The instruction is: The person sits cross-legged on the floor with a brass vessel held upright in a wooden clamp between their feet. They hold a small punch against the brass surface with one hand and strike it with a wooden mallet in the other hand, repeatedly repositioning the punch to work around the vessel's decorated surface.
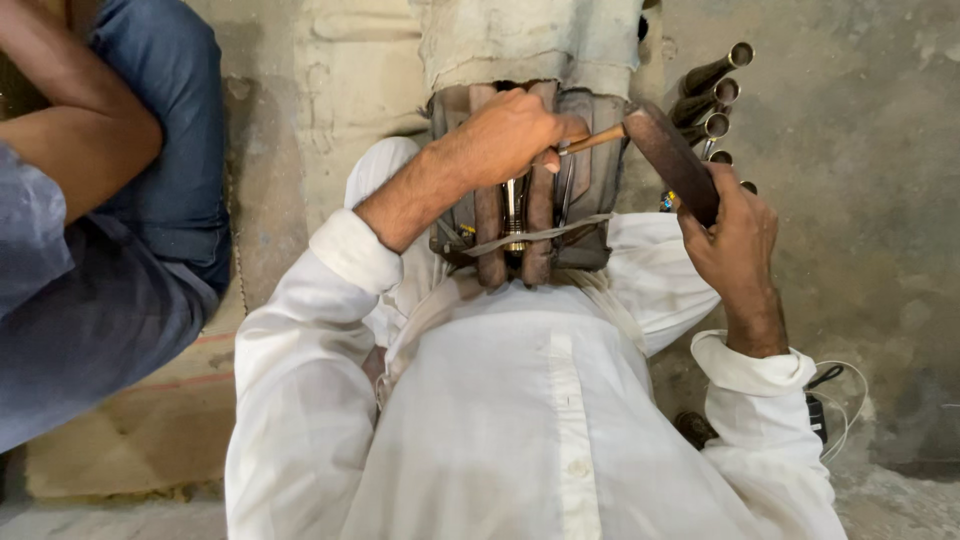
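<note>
Wooden clamp is sitting gripped between the knees, steadying the workpiece; left hand is closing around a thin tool, right hand is clasping a dark mallet beside it.

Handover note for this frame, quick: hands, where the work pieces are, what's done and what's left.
Left hand: closed around a thin wooden-handled tool, held over the wooden clamp that stands between the person's knees.
Right hand: grips a dark, flat wooden mallet, its upper end at the tool's outer end.
Clamp: a strap runs across it; a small metal piece sits in the middle slot.
Metal tubes lie on the floor to the right.
Another person's arm is at far left, not touching anything here.
Done or left: cannot tell from this view.
</note>
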`<state>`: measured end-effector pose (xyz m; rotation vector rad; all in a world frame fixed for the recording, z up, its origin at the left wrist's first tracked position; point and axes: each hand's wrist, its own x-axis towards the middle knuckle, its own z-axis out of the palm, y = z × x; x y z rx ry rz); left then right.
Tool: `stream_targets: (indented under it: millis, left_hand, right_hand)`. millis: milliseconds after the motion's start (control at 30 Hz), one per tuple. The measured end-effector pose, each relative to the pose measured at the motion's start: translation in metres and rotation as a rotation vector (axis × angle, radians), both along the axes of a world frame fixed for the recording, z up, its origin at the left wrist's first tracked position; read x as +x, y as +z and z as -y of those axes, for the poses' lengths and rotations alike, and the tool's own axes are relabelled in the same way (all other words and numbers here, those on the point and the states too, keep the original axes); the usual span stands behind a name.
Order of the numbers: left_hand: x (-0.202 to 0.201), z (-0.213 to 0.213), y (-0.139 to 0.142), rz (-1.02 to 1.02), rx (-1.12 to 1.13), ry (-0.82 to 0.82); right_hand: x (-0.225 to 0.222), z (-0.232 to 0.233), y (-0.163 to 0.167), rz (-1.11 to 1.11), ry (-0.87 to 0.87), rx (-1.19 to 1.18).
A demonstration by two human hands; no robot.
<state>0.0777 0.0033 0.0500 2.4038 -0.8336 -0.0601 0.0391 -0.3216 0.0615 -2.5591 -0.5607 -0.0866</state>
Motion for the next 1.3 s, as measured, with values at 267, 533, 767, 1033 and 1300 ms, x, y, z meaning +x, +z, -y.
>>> stream_targets:
  millis: [267, 533, 767, 1033, 1300]
  left_hand:
    - [-0.001, 0.001, 0.005, 0.035, 0.106, -0.03]
    - [-0.006, -0.008, 0.005, 0.025, -0.045, -0.073]
    - [-0.02, -0.025, 0.0, 0.108, -0.34, 0.093]
    - [-0.016, -0.022, -0.008, 0.053, -0.247, 0.088]
    - [-0.021, -0.024, -0.002, 0.084, -0.275, 0.113]
  right_hand:
    - [-0.011, 0.003, -0.013, -0.057, -0.109, 0.187]
    - [-0.012, 0.01, -0.031, 0.026, -0.045, 0.227]
    - [-0.003, 0.008, -0.04, -0.528, -0.107, 0.751]
    - [0.01, -0.009, -0.018, -0.165, 0.025, 0.4]
    - [0.039, -0.016, 0.048, 0.234, 0.175, -0.035]
